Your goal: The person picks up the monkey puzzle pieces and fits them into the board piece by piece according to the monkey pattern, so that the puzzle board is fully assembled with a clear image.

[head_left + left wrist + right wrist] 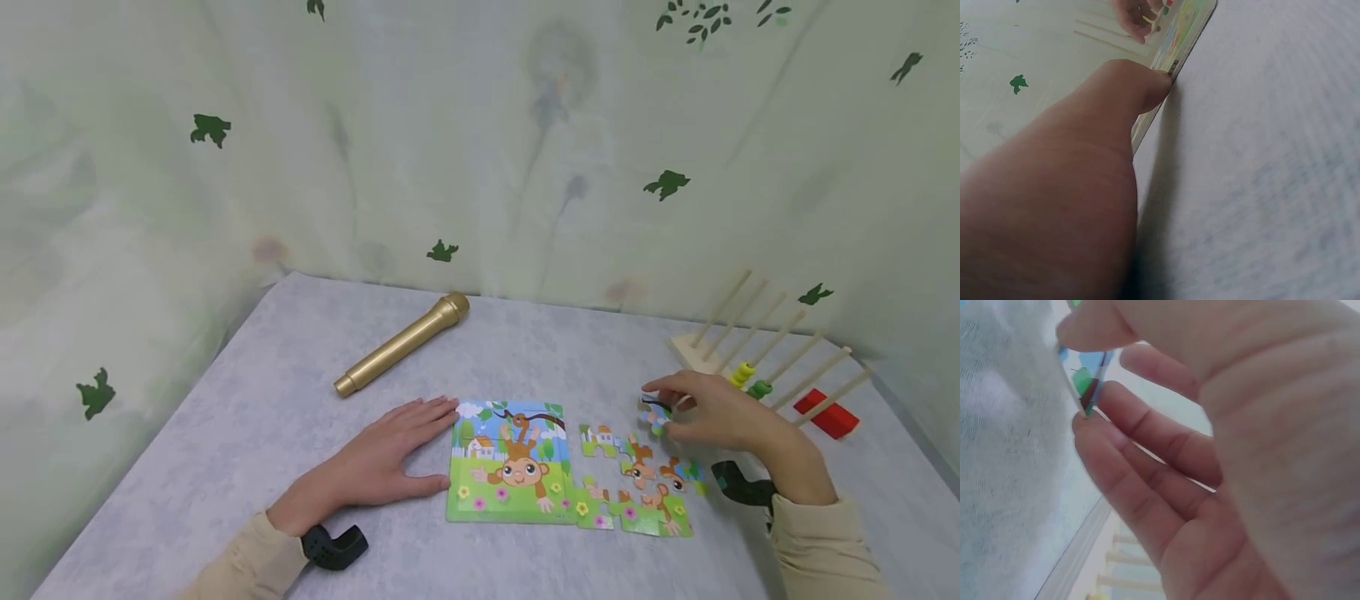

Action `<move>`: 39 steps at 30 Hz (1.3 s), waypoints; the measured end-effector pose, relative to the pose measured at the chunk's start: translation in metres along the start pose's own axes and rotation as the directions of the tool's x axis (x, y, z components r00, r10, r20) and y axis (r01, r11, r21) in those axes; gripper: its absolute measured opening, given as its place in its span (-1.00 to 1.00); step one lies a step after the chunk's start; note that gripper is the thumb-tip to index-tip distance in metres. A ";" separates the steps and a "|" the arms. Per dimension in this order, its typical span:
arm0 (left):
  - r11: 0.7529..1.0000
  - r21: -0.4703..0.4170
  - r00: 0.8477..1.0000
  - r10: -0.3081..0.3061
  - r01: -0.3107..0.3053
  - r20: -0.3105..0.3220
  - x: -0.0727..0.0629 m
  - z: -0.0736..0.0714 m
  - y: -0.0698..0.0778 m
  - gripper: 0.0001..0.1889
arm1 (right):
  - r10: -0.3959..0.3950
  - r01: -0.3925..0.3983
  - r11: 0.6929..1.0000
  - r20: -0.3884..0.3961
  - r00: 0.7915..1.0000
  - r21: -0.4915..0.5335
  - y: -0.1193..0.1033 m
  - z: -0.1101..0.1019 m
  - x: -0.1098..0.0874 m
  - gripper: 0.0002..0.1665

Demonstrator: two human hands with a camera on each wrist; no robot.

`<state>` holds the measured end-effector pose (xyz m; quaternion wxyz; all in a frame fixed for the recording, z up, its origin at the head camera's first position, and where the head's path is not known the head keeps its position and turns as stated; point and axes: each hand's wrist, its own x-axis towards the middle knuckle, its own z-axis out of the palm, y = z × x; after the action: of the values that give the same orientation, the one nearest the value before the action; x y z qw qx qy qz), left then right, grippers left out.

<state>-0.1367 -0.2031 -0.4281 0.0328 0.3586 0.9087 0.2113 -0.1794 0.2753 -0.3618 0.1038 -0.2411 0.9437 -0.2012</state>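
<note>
My right hand [720,412] pinches a jigsaw piece [654,414] between thumb and fingers, above and behind the other pieces. In the right wrist view the piece [1088,378] stands on edge, showing blue, green and brown print. My left hand [393,454] lies flat with straight fingers, its fingertips and thumb at the left edge of the puzzle board [510,512], which carries a cartoon monkey picture. Right of the board, several joined and loose puzzle pieces [641,518] lie on the table, with parts of a monkey, a house and flowers.
A gold toy microphone [401,346] lies behind my left hand. At the right stands a wooden rack [693,354] with upright pegs, yellow beads [742,374] and green beads [760,389]. A red block [827,414] is beside it. A patterned curtain hangs behind the table [247,433].
</note>
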 end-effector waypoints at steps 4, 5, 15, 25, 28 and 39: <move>0.999 0.028 0.999 0.018 -0.018 -0.026 0.000 -0.002 0.000 -0.09 | -0.021 0.020 1.000 -0.023 1.000 -0.020 -0.005 -0.001 0.001 -0.45; 0.999 0.034 0.999 0.021 -0.020 -0.031 0.000 -0.003 0.000 -0.10 | -0.020 0.020 0.999 -0.027 0.999 -0.033 -0.007 -0.001 0.002 -0.45; 0.999 0.035 0.999 0.007 -0.005 -0.042 0.001 -0.004 0.001 -0.09 | -0.037 0.034 0.996 -0.039 0.999 -0.087 -0.017 -0.003 0.008 -0.50; 1.000 0.011 0.999 0.001 0.000 -0.038 0.001 0.000 0.001 -0.11 | -0.099 0.094 0.992 -0.063 0.993 -0.080 -0.024 0.003 0.011 -0.54; 1.000 0.007 1.000 -0.001 0.001 -0.028 0.000 0.002 0.001 -0.11 | -0.128 0.123 0.990 -0.069 0.989 -0.072 -0.027 0.005 0.012 -0.56; 1.000 0.009 1.000 0.011 -0.010 -0.019 0.001 0.004 0.002 -0.12 | -0.266 0.242 0.960 -0.181 0.947 -0.144 -0.036 0.019 0.019 -0.57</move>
<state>-0.1351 -0.1997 -0.4305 0.0215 0.3615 0.9080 0.2107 -0.1757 0.2305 -0.3656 -0.0322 -0.3453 0.9207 -0.1791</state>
